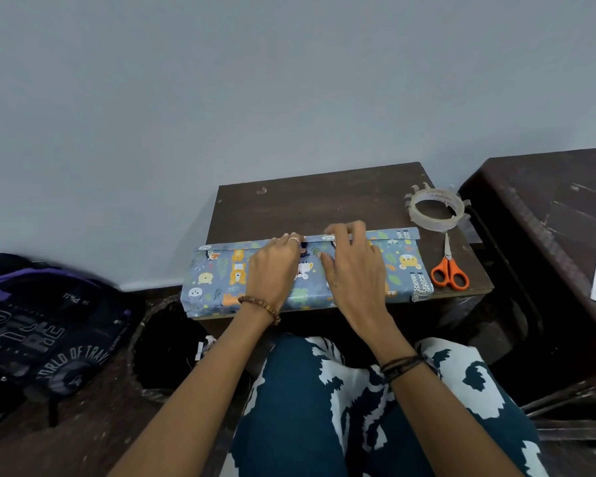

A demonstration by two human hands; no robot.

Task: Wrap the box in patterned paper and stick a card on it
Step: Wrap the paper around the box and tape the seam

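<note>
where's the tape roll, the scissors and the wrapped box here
tape roll (pixel 436 210), head view, on the near side of its clear ring
scissors (pixel 449 273), head view, on the orange handles
wrapped box (pixel 217 277), head view, on the patterned paper left of the hands

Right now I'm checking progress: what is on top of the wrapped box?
Both hands rest on the wrapped box: left hand and right hand press the paper seam along its far edge. No card shows on the visible paper; what lies under the hands is covered.
</note>
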